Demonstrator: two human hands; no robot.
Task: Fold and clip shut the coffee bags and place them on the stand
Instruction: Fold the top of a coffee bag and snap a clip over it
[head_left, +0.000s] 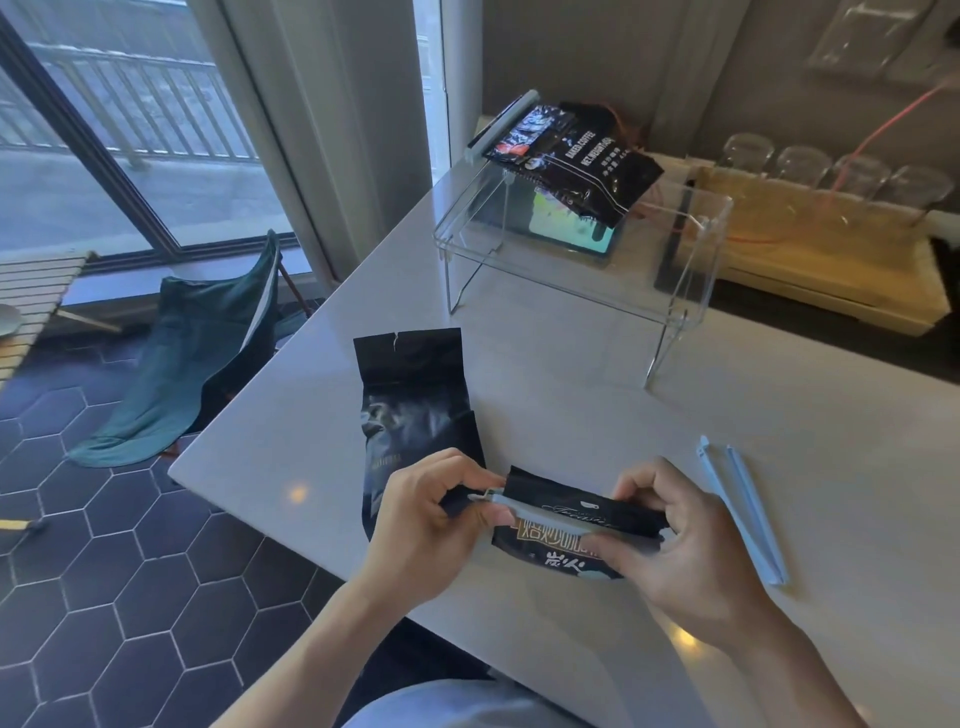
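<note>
The black coffee bag with printed lettering (566, 535) looks like glossy foil, creased and reflective; the plain black bag lying flat (415, 410) shows the same sheen. The pale blue sealing clip (550, 517) across the lettered bag and the spare pale blue clip (743, 512) appear smooth matt plastic. The clear stand (582, 270) looks like transparent acrylic on thin metal legs. The white tabletop (623, 395) is smooth, faintly glossy.

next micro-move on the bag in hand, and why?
Probably press the clip fully shut across the folded top of the held coffee bag. The left hand pinches the clip's near end and the right hand grips the other side, so the clip is seated but looks not yet snapped closed.
</note>
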